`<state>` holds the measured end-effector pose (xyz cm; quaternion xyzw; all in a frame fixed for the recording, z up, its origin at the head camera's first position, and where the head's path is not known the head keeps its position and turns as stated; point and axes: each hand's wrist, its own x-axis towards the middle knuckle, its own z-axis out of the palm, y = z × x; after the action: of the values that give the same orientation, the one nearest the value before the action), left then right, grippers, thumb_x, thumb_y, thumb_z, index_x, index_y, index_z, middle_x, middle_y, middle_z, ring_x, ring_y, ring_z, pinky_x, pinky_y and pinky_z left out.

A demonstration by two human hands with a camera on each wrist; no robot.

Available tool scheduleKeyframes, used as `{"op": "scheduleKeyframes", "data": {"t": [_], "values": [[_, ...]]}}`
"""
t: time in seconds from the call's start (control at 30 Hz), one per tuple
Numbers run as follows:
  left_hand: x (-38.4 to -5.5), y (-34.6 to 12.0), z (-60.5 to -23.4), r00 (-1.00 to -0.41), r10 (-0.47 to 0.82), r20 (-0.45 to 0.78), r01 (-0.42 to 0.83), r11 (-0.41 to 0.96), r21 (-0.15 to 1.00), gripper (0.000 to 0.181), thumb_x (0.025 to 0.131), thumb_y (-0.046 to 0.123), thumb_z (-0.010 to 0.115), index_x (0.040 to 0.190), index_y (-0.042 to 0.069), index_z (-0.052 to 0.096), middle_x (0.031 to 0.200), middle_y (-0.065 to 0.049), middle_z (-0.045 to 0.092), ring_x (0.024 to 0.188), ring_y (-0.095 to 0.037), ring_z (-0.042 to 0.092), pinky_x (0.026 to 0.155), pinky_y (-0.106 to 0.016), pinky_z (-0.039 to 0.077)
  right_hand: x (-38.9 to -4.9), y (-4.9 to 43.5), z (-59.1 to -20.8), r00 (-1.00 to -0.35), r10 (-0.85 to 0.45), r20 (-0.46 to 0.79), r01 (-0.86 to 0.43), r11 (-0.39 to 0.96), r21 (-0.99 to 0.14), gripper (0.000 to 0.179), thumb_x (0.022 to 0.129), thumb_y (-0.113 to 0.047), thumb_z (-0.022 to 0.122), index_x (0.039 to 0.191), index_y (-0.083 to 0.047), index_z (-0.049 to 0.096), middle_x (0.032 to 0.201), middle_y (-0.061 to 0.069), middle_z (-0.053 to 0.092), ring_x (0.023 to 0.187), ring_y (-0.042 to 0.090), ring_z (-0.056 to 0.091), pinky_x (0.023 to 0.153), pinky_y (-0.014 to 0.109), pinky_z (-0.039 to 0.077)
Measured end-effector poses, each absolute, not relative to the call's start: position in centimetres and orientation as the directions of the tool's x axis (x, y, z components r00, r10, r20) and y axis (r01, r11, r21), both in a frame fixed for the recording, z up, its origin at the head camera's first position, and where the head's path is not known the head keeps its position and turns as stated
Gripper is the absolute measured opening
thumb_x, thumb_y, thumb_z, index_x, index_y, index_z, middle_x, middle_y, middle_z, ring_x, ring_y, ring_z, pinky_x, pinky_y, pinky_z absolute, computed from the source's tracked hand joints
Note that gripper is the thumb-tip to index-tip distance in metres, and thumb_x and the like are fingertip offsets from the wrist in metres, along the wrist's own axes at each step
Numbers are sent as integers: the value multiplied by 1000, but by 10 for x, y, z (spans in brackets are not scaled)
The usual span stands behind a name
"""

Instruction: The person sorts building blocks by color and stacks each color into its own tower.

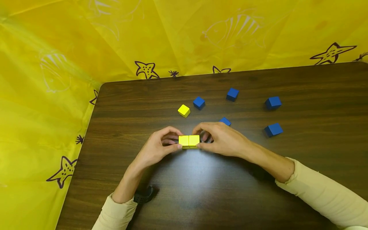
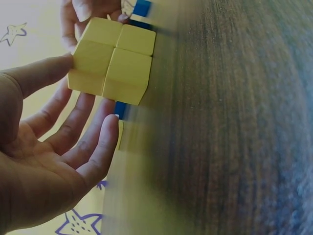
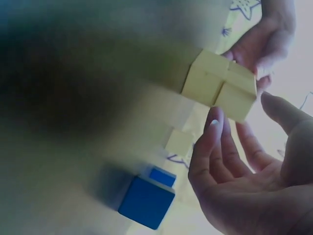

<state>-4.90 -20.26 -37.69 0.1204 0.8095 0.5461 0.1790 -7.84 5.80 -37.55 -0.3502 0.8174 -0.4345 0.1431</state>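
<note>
Cream sleeves (image 1: pixel 327 191), left hand (image 1: pixel 155 147), right hand (image 1: pixel 225 140), both clamped on stacked yellow blocks (image 1: pixel 188 141), blue cubes (image 1: pixel 232 94) beyond

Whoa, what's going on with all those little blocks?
Somebody's left hand and right hand are holding opposite ends of a small stack of smooth yellow cubes: two side by side on top of two more. Beyond the hands, one loose yellow cube and five blue cubes lie spread out on a dark brown wood-grain table. One of the blue cubes is partly hidden behind the right hand.
</note>
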Motion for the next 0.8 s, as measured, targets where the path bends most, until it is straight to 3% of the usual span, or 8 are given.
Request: {"op": "scheduleKeyframes", "data": {"t": [0.23,0.8], "values": [[-50,-203,-377,-906,390,-162,-6,371,928,30,86,2,76,113,6,65,114,-10,68,106,-24,65,90,-35,56,-87,60,-369,-720,-689,88,-458,375,-806,36,87,-14,78,120,-8,64,115,5,69,85,8,66,73,28,59],[-50,-203,-379,-906,391,-163,-6,372,928,30,86,2,77,112,7,65,114,-8,68,106,-25,65,91,-36,56,-107,54,-365,-741,-662,110,-464,387,-797,39,89,-18,75,125,-11,63,116,0,68,82,6,66,70,26,57]]}}
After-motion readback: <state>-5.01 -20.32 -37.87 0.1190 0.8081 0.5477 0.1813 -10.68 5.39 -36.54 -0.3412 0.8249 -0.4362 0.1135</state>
